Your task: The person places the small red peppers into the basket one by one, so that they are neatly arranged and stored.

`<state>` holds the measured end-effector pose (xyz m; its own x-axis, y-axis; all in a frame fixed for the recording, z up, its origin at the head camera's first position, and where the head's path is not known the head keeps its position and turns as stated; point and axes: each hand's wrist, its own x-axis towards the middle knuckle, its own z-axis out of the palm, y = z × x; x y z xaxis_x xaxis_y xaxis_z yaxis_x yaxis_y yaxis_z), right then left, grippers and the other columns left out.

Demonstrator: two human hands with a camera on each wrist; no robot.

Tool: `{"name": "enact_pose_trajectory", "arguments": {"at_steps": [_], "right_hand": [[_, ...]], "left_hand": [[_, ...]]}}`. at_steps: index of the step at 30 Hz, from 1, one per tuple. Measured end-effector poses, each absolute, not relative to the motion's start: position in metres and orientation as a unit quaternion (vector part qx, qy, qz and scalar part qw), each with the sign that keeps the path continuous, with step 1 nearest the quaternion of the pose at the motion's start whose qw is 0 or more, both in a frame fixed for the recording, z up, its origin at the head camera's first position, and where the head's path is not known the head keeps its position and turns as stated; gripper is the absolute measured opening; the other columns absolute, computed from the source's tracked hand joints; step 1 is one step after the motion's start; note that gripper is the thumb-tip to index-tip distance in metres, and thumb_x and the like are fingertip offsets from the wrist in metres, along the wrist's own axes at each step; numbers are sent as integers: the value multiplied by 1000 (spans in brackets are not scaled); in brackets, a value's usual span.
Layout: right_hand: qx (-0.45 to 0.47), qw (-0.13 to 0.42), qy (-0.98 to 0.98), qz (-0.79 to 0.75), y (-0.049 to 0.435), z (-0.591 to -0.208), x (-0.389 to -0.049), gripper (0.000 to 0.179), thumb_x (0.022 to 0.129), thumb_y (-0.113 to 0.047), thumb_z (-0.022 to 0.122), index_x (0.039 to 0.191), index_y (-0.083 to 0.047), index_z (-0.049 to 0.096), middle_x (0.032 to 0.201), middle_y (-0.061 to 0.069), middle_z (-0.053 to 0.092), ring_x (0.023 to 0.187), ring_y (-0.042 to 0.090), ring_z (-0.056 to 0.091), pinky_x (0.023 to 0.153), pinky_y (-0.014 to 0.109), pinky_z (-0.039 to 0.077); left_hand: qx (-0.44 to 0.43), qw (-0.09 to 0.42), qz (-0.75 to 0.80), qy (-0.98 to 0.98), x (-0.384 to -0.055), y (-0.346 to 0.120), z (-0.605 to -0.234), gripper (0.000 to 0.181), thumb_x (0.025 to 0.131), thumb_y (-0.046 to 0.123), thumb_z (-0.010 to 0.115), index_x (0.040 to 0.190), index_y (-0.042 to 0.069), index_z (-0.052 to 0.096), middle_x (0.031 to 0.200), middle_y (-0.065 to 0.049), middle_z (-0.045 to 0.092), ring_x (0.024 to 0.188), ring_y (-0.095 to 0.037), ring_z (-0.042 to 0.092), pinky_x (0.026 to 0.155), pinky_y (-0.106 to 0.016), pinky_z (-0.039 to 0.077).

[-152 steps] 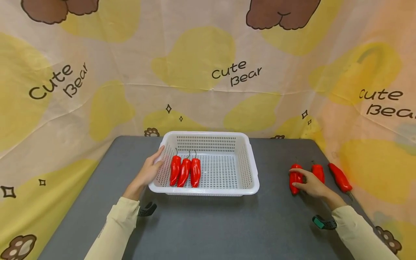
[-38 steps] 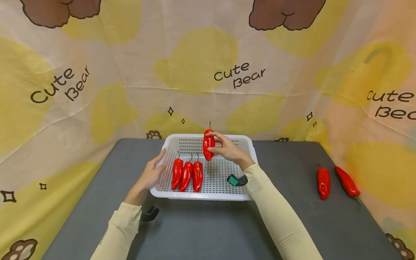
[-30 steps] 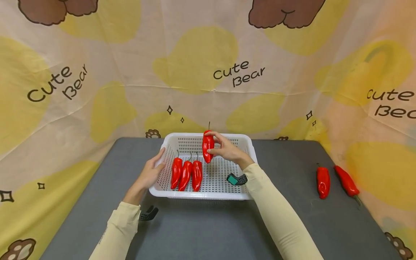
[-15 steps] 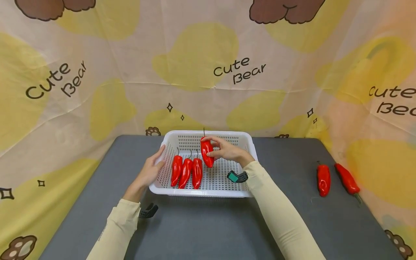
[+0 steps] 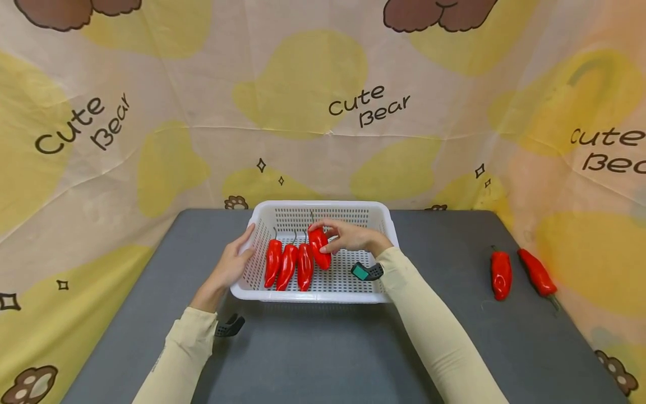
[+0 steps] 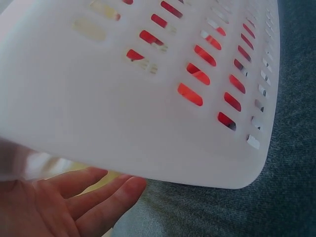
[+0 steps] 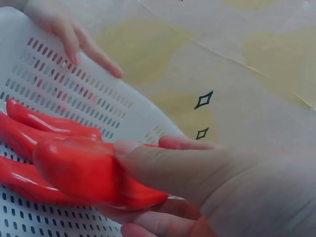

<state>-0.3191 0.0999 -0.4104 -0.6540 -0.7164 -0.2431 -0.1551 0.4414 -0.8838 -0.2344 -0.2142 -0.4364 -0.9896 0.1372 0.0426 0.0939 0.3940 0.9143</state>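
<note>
In the head view, a white plastic basket (image 5: 323, 297) stands on the table with three red peppers (image 5: 287, 266) side by side in its left part. My left hand (image 5: 233, 265) holds the basket's left rim, the thumb over the edge; several of its fingers (image 6: 106, 205) show at the rim in the left wrist view. My right hand (image 5: 350, 235) grips another red pepper (image 5: 319, 247) between thumb and fingers, low inside the basket. This pepper leans right of the row, green stem toward the back wall. In the right wrist view, the held pepper (image 7: 81, 168) overlaps the others.
Two more red peppers lie on the grey table (image 5: 323, 353) at the right: one pepper (image 5: 501, 275) lengthwise, the other pepper (image 5: 538, 273) slanted near the right edge. A yellow patterned cloth (image 5: 298, 84) hangs behind and beside the table.
My right hand took a pepper from the table's right side, brought it left over the basket, then lowered it toward the row, tilting it. The left hand stays at the rim.
</note>
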Motion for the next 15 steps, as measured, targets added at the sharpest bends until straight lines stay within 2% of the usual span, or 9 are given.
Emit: {"name": "enact_pose_trajectory", "arguments": {"at_steps": [10,15], "right_hand": [[-255,345,810,-400,99,-412,-320,57,92,-20,71,145,-20,53,144,8,51,131,28,50,93,36,59],[-232,369,810,-392,99,-412,-316,51,92,-26,71,141,-24,58,138,7,57,115,22,60,92,35,60]], "left_hand": [[68,15,542,838,-236,-214,-435,63,103,3,41,162,12,20,161,-31,30,119,-52,60,87,-55,60],[75,13,534,842,-235,-215,-436,63,103,3,42,162,11,21,160,-30,31,117,-51,61,87,-53,61]]}}
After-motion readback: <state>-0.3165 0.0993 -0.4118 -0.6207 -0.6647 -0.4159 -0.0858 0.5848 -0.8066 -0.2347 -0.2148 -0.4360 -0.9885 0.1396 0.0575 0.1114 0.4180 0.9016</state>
